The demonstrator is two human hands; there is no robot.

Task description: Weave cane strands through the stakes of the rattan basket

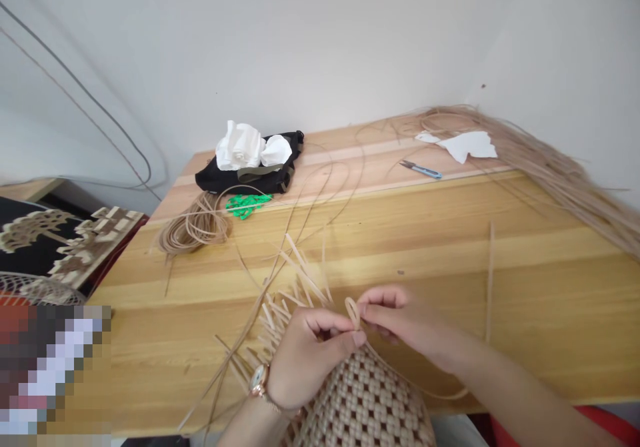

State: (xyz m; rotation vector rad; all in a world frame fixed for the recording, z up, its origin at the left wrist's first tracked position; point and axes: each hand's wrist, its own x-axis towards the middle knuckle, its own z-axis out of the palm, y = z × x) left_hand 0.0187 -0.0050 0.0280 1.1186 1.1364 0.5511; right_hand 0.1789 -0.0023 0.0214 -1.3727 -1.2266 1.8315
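A woven cane piece (367, 393) with an open checked pattern lies at the table's near edge, and loose strip ends (273, 317) stick out from its far left side. At its upper rim, my left hand (315, 347) pinches the base of a looped cane strip (353, 310) between thumb and index finger. Close beside it, my right hand (393, 313) has its thumb and fingertips closed on the same loop. The strip's tail curves below my right wrist. A watch (259, 379) is on my left wrist.
On the wooden table (425, 253) are a coiled cane bundle (193, 227), green pieces (246, 205), a black bag (220, 179) with white tissue (240, 147) on top, and blue thread snips (421, 169). Long loose strands (540, 160) spread along the right, under more white tissue (465, 145).
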